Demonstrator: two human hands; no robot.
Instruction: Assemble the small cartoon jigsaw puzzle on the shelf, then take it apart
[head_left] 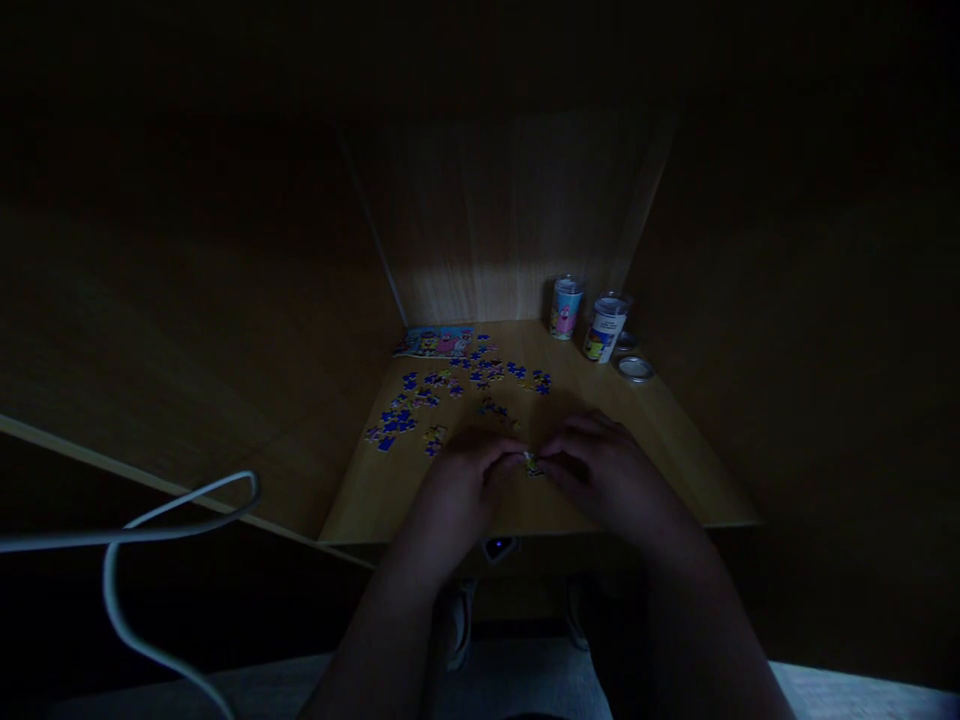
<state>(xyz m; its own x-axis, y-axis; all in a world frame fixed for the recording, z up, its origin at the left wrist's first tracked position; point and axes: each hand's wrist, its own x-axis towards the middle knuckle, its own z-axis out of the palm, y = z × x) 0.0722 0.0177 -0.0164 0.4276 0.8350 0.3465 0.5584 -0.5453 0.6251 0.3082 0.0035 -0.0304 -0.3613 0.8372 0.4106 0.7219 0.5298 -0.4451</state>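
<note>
Near the front of the wooden desktop (465, 505), my left hand (480, 470) and my right hand (596, 460) meet over a small yellowish jigsaw puzzle piece (533, 465). The fingertips of both hands are closed on it, one hand at each side. Whether it is one piece or two joined ones is too dark to tell. Several loose puzzle pieces (397, 420), many showing blue, lie scattered to the left and beyond my hands. A small group of pieces (493, 407) sits just past my fingers.
A cartoon picture sheet (435, 342) lies at the back left. Two printed canisters, a pink-and-blue one (565, 308) and a white-labelled one (606, 328), stand at the back right beside a round lid (635, 369). A white cable (112, 590) loops at left. Wooden panels enclose the desktop.
</note>
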